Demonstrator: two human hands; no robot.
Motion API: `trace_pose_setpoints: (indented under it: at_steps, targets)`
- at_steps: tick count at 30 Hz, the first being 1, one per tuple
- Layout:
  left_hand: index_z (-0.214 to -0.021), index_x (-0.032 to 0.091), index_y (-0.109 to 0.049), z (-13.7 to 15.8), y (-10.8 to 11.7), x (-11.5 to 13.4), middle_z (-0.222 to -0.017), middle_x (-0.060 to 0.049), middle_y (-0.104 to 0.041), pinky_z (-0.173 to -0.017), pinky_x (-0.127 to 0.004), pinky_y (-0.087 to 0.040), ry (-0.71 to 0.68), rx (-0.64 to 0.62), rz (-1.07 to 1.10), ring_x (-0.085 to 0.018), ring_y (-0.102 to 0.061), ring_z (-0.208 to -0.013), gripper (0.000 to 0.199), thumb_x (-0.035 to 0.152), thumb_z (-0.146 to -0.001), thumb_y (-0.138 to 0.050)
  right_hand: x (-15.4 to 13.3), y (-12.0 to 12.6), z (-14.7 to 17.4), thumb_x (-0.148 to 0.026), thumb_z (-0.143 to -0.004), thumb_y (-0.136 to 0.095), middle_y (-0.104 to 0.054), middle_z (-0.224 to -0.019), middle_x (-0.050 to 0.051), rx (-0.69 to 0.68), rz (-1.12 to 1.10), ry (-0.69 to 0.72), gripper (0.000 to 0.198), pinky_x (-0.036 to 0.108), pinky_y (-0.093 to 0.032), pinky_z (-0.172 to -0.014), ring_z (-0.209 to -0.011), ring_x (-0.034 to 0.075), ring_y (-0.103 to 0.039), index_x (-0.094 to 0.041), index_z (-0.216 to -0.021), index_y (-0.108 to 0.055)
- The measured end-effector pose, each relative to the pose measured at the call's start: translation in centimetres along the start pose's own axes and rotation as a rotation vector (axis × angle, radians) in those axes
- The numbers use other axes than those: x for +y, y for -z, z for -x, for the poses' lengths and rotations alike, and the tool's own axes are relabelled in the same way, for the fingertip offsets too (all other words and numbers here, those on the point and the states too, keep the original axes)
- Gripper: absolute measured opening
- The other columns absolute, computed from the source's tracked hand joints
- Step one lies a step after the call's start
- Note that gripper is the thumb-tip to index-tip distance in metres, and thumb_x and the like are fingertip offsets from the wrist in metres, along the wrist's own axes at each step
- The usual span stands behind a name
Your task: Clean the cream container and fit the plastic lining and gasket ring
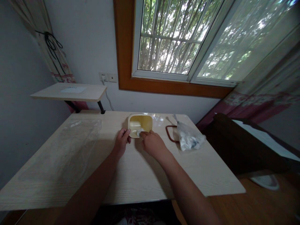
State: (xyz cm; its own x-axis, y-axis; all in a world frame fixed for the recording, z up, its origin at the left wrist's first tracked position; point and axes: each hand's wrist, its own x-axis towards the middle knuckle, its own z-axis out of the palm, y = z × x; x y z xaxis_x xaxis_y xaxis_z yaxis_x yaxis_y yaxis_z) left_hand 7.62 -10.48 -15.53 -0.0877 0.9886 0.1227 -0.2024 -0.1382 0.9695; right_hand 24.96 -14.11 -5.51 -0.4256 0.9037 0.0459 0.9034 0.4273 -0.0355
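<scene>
A small pale yellow container [146, 120] with rounded corners stands at the back middle of the table, its hollow inside facing me. My left hand [122, 139] grips its left edge near the lower corner, thumb on the rim. My right hand [152, 142] is at the lower right of the container, its fingers closed on a small white wad [139, 131] against the inside. Whether the wad is tissue or cloth I cannot tell. To the right of my right hand lie a reddish-brown loop [167, 133] and a clear plastic bag [188, 137] with whitish contents.
A clear plastic sheet [79, 140] lies flat on the left of the table [138, 181]. A raised shelf [91, 90] on black legs holds a paper slip [73, 89]. Behind are a wall socket [103, 77] with a cable and a window. Dark furniture [253, 147] stands at right.
</scene>
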Motion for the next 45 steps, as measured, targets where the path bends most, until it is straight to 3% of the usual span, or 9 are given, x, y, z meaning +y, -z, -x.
trace_pose_setpoints:
  at_steps: [7, 15, 28, 45]
  targets:
    - [-0.079, 0.021, -0.050, 0.0, 0.0, -0.1, -0.056, 0.005, -0.052, -0.047, -0.021, -0.032, -0.011, 0.005, -0.012, -0.009, -0.046, -0.049, 0.037, 0.054, -0.090, -0.062, -0.4, -0.5, -0.1, -0.019, -0.098, -0.037, -0.066, -0.129, 0.017, -0.089, 0.075, -0.203, 0.039, 0.040, -0.057, -0.076, -0.091, 0.029, -0.074, -0.017, -0.127, -0.061]
    - [-0.079, 0.021, -0.051, 0.0, 0.1, -0.1, -0.057, 0.005, -0.053, -0.047, -0.022, -0.033, -0.001, 0.003, 0.014, -0.009, -0.047, -0.049, 0.037, 0.055, -0.088, -0.064, -0.1, -1.4, -1.0, -0.018, -0.097, -0.037, -0.064, -0.133, 0.021, -0.093, 0.078, -0.210, 0.038, 0.042, -0.058, -0.079, -0.094, 0.030, -0.074, -0.016, -0.128, -0.059]
    - [-0.079, 0.021, -0.051, -0.1, 0.0, -0.1, -0.055, 0.006, -0.052, -0.047, -0.022, -0.033, 0.005, -0.003, 0.006, -0.009, -0.048, -0.047, 0.039, 0.057, -0.087, -0.064, -0.1, -2.1, -1.5, -0.019, -0.095, -0.042, -0.057, -0.141, 0.022, -0.099, -0.028, -0.164, 0.043, 0.043, -0.057, -0.085, -0.103, 0.031, -0.072, -0.016, -0.136, -0.053]
    - [-0.080, 0.021, -0.051, 0.0, -0.2, -0.1, -0.057, 0.005, -0.054, -0.047, -0.022, -0.035, 0.021, -0.012, 0.049, -0.010, -0.050, -0.049, 0.038, 0.055, -0.084, -0.067, -1.3, -1.7, -0.9, -0.017, -0.091, -0.047, -0.049, -0.154, 0.015, -0.027, -0.288, 0.072, 0.057, 0.032, -0.045, -0.109, -0.134, 0.023, -0.055, -0.013, -0.148, -0.047]
